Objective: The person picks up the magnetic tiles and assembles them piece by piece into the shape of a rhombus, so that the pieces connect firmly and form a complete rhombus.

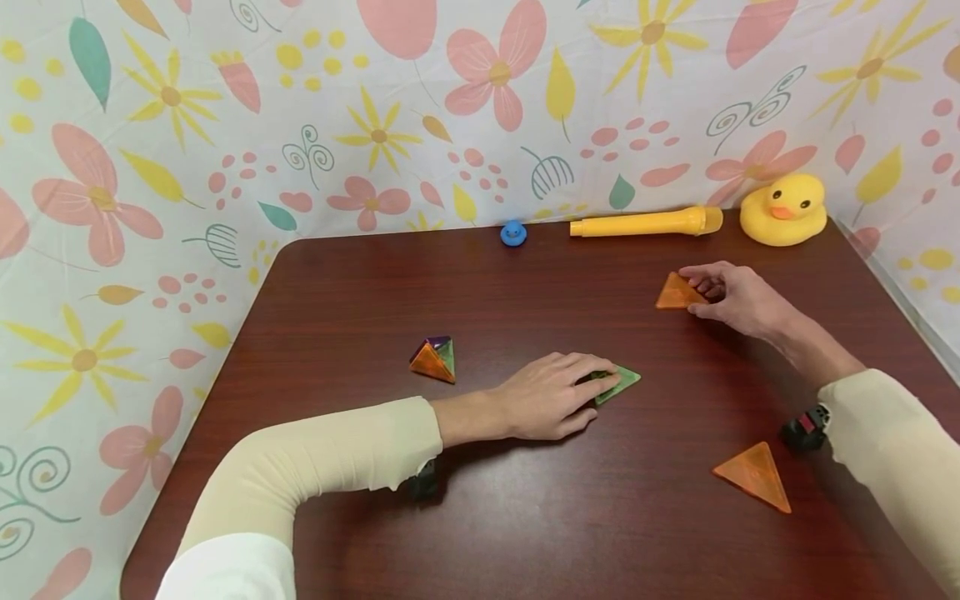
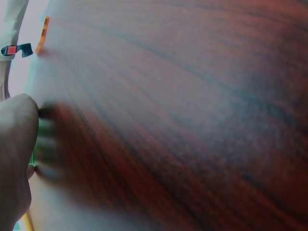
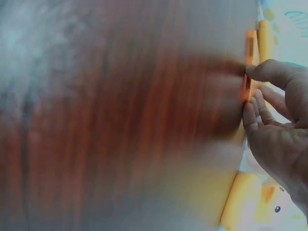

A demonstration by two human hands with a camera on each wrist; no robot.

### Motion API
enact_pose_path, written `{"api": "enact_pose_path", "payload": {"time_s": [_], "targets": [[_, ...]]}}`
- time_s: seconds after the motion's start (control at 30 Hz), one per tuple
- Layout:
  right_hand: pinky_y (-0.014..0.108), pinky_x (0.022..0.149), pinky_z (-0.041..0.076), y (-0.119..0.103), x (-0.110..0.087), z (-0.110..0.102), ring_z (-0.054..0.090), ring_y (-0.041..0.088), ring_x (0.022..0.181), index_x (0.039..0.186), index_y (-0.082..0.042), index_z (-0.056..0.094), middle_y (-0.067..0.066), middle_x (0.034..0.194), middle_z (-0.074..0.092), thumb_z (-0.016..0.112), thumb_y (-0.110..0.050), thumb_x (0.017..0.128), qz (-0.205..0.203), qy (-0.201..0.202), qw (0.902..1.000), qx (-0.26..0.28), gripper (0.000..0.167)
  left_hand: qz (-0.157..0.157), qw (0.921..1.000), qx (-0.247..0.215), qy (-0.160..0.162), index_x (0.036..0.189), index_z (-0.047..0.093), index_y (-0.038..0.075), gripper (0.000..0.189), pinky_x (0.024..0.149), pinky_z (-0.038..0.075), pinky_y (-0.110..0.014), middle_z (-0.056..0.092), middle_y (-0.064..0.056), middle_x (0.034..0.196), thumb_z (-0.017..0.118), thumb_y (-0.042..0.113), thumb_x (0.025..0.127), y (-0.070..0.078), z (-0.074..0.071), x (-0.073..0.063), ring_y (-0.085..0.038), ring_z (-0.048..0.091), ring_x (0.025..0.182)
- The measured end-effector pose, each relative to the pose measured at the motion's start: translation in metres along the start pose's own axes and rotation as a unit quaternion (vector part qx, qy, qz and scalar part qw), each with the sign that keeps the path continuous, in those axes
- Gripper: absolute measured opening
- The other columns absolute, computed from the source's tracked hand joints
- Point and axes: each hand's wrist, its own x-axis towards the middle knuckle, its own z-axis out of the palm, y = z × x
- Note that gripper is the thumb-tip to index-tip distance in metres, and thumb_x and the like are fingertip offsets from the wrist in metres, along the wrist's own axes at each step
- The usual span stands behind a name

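Note:
In the head view my left hand point(image 1: 555, 396) lies palm down at the middle of the table, its outstretched fingers resting over a green translucent triangle tile point(image 1: 624, 383). The thumb is spread to the near side of that tile. My right hand point(image 1: 738, 298) pinches an orange triangle tile point(image 1: 677, 292) by its right corner, between thumb and fingers. The right wrist view shows this orange tile point(image 3: 250, 45) edge-on at the fingertips. Another orange triangle tile point(image 1: 757, 477) lies flat near the right forearm. A small pyramid of orange, green and purple tiles point(image 1: 432, 360) sits left of centre.
Along the far edge of the brown table point(image 1: 337, 292) stand a small blue duck point(image 1: 513, 233), a yellow toy microphone point(image 1: 637, 223) and a large yellow duck point(image 1: 783, 210). A flowered cloth point(image 1: 300, 108) hangs behind the table.

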Motion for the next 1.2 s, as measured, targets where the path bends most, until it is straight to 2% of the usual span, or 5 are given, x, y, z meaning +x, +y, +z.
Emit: {"api": "enact_pose_path", "payload": {"time_s": [0.23,0.5,0.7,1.03,1.2], "targets": [[0.012,0.077,0.039,-0.001,0.004,0.003,0.052,0.043,0.113,0.146,0.010,0.054,0.031,0.136,0.054,0.079,-0.002,0.096,-0.019,0.008,0.9997,-0.010,0.058,-0.003,1.0000,0.007,-0.002,0.160,0.048,0.012,0.056,0.108,0.046,-0.033,0.044,-0.004,0.161,0.052,0.036,0.111,0.002,0.004,-0.001,-0.018,0.046,0.144],[0.061,0.109,0.040,-0.005,0.014,0.005,0.044,0.049,0.137,0.160,0.007,0.038,0.033,0.155,0.042,0.083,-0.017,0.096,-0.007,-0.016,0.9998,0.010,0.082,-0.004,1.0000,0.006,-0.003,0.160,0.048,0.012,0.056,0.107,0.046,-0.033,0.043,-0.003,0.161,0.053,0.036,0.110,0.002,0.004,-0.001,-0.018,0.047,0.143],[0.064,0.110,0.037,-0.004,0.018,0.008,0.044,0.048,0.137,0.156,0.004,0.046,0.032,0.155,0.045,0.082,-0.014,0.096,-0.011,-0.004,0.9998,0.016,0.072,-0.002,1.0000,0.004,0.000,0.160,0.049,0.012,0.055,0.109,0.046,-0.033,0.044,-0.004,0.160,0.053,0.036,0.110,0.002,0.004,0.000,-0.018,0.048,0.142],[0.006,0.086,0.039,-0.008,0.017,0.010,0.055,0.045,0.123,0.146,0.003,0.055,0.028,0.139,0.056,0.082,-0.001,0.093,-0.034,0.026,0.9988,0.024,0.060,0.004,1.0000,-0.004,0.004,0.160,0.049,0.012,0.055,0.108,0.047,-0.035,0.044,-0.004,0.161,0.054,0.035,0.110,0.001,0.002,0.000,-0.020,0.049,0.142],[-0.001,0.080,0.036,-0.012,0.016,0.011,0.055,0.047,0.119,0.143,0.008,0.057,0.027,0.139,0.049,0.082,0.009,0.088,-0.075,0.038,0.9963,0.017,0.060,0.003,1.0000,-0.003,0.004,0.160,0.049,0.012,0.055,0.107,0.047,-0.035,0.044,-0.004,0.161,0.054,0.035,0.110,0.000,0.000,0.000,-0.019,0.049,0.142]]}}
